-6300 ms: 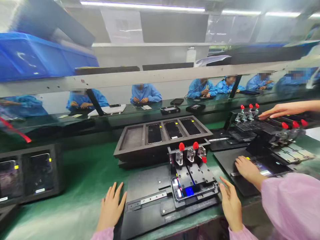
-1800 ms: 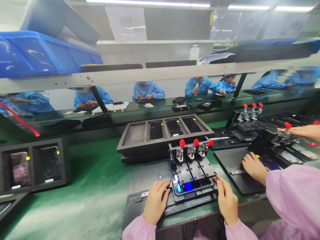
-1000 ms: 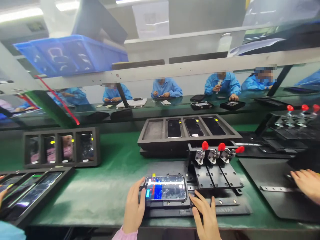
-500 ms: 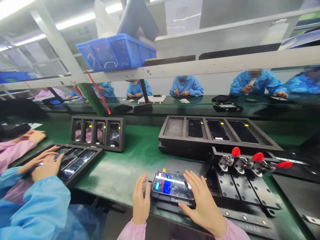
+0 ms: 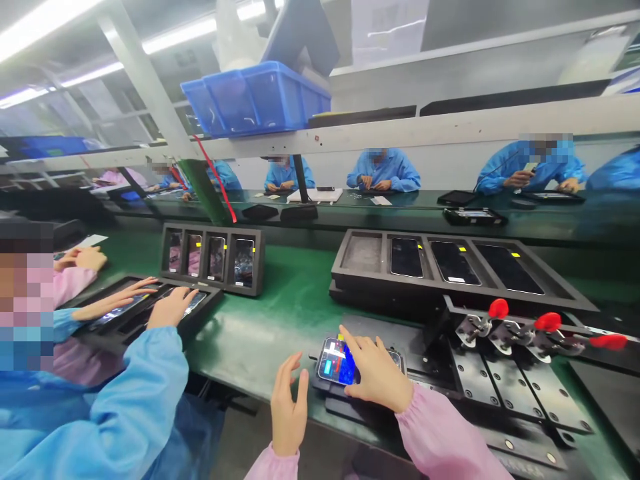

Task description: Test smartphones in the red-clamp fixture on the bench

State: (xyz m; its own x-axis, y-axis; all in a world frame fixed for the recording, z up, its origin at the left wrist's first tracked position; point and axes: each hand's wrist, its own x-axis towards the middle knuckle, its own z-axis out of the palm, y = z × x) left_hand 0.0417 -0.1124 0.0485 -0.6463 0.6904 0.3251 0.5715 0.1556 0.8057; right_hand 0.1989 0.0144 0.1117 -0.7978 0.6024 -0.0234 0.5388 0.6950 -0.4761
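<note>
A phone (image 5: 334, 367) with a lit, coloured screen lies in a black test fixture (image 5: 345, 405) at the bench's front edge. A small yellow tab sticks up at its top edge. My right hand (image 5: 377, 370) spreads over the screen's middle and right part, fingers apart; whether the fingertips touch the glass is hard to tell. Just left of the fixture, my left hand (image 5: 290, 407) is raised with its fingers apart, holding nothing. Both my sleeves are pink.
Metal toggle clamps with red handles (image 5: 499, 309) stand right of the phone. Behind them, a black foam tray (image 5: 357, 257) holds 3 dark phones. Another phone tray (image 5: 257, 267) leans at centre left. A co-worker's hands (image 5: 173, 307) work over a tray at left. Overhead sits a blue bin (image 5: 250, 100).
My right hand has moved left across the phone's screen, covering more of its middle. My left hand stays beside the fixture. The co-worker's hand at left has shifted right over the tray.
</note>
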